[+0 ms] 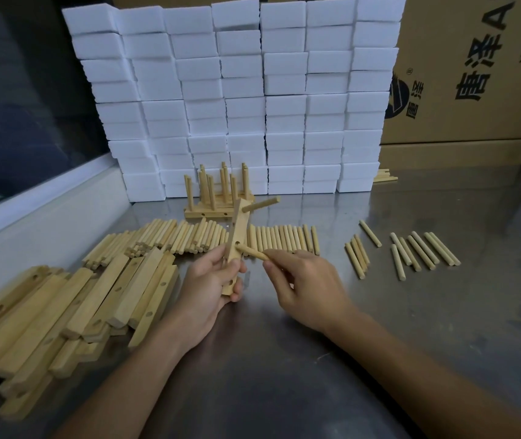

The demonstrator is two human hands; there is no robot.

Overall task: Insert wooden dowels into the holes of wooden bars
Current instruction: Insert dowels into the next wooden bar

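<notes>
the left hand (211,282) grasps a wooden bar (236,245) by its near end, held almost upright above the surface (379,327). one dowel (260,205) already sits in the far hole. the right hand (308,285) pinches a second dowel (253,251), its tip at the middle hole. if the dowel enters tilted it may jam or slip out. the low grip on the bar could let it twist under the push. loose dowels (284,240) lie just behind and could be knocked.

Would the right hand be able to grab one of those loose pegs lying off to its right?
Probably not yet: the path across the table to the loose pegs looks free, but the right hand is pinching a peg.
</notes>
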